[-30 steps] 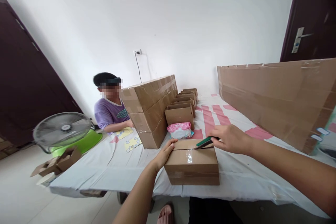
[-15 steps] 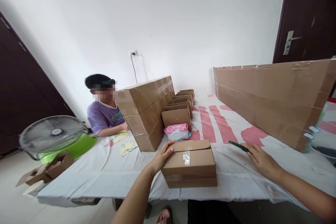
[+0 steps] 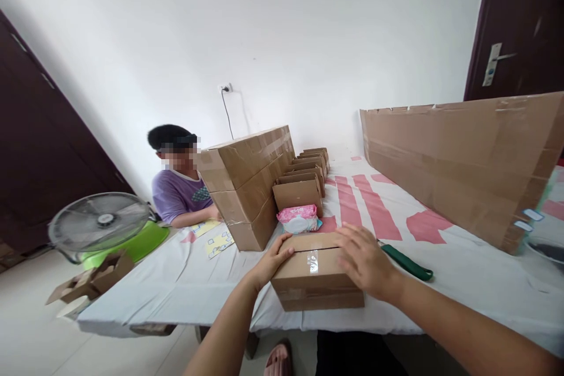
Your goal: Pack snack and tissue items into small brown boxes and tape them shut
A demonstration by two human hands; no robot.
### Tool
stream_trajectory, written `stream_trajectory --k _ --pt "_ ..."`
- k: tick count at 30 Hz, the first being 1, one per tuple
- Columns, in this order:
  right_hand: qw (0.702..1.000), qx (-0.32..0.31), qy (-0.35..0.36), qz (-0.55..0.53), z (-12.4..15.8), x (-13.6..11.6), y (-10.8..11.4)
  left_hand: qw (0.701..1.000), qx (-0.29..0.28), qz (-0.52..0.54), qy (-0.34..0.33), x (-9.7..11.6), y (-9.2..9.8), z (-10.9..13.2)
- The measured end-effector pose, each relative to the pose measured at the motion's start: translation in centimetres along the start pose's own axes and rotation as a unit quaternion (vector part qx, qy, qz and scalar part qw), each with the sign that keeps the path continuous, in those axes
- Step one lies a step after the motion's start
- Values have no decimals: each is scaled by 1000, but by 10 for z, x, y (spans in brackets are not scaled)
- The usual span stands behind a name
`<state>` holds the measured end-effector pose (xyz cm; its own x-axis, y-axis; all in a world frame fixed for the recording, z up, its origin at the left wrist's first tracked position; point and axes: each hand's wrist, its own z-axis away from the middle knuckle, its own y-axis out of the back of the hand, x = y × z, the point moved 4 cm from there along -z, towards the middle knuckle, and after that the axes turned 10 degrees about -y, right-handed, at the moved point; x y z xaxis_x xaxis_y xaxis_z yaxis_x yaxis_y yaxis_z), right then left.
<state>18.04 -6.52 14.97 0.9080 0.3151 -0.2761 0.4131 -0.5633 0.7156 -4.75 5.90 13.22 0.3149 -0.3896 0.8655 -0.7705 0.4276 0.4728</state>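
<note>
A closed cardboard box (image 3: pixel 317 294) with a strip of clear tape on top stands at the table's near edge. Around its upper left edge, my left hand (image 3: pixel 274 259) grips it, thumb on the top flap. Over the right end of its top is my right hand (image 3: pixel 365 261), fingers apart and slightly blurred, touching or just above the flap; it holds nothing. To the right of that hand, a green utility knife (image 3: pixel 408 261) lies on the cloth, its tip partly hidden behind my wrist. A pink pack of wet wipes (image 3: pixel 299 219) sits behind the box.
Stacked cardboard boxes (image 3: pixel 247 188) rise at the left, beside a row of open cartons (image 3: pixel 299 192). A long cardboard panel (image 3: pixel 453 164) stands at the right. Across the table sits a person in a purple shirt (image 3: pixel 176 197). A fan (image 3: pixel 103 223) is on the left.
My right hand has put the green knife down on the cloth and moved left onto the box top. My left hand stays on the box. The view has shifted slightly.
</note>
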Motion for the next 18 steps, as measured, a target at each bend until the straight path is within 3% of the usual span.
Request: stream_trajectory --k 3,7,11,13,18 --pt "997 -78 8 5 -7 -20 -22 999 9 -37 -19 -1 4 -3" --pt "991 -135 -6 -2 -6 -13 -34 989 72 -116 -57 10 10 1" --pt "989 -147 -11 -9 -4 -8 -33 935 144 -297 -132 42 0 19" --pt "989 -147 -14 -14 -4 -9 -32 912 130 -355 -162 55 -13 28" --pt "989 -143 -40 -6 -4 -9 -34 905 62 -367 -206 67 -36 32"
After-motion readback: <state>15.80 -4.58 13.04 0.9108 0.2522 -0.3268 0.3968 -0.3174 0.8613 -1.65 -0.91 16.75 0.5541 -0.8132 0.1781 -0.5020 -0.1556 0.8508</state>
